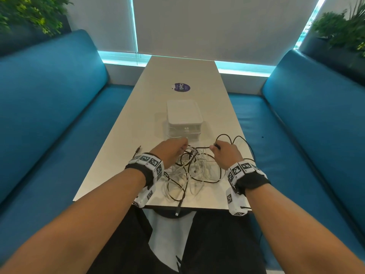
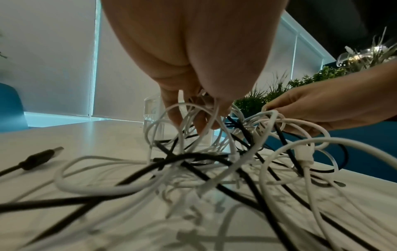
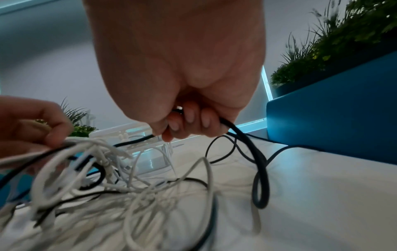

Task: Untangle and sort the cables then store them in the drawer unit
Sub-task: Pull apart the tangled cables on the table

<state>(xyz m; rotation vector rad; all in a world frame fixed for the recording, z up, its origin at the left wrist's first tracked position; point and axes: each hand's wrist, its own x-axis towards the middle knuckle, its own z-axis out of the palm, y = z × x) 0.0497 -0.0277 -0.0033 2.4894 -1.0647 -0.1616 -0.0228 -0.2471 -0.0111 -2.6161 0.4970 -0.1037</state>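
A tangle of white and black cables [image 1: 192, 171] lies on the near end of the table [image 1: 197, 76]. My left hand [image 1: 173, 150] pinches a bunch of white cables [image 2: 193, 112] and lifts them off the heap. My right hand [image 1: 223, 152] has its fingers curled round a black cable [image 3: 242, 137], which loops off to the right. The white drawer unit [image 1: 184, 119] stands just beyond both hands, its drawers closed. A black plug [image 1: 177, 211] hangs over the table's near edge. Another black plug [image 2: 41, 157] lies left of the heap.
Blue benches [image 1: 59, 115] run along both sides of the table. A round purple sticker [image 1: 180, 87] lies on the tabletop beyond the drawer unit. Plants [image 1: 343, 30] stand behind the bench backs. My lap is under the near edge.
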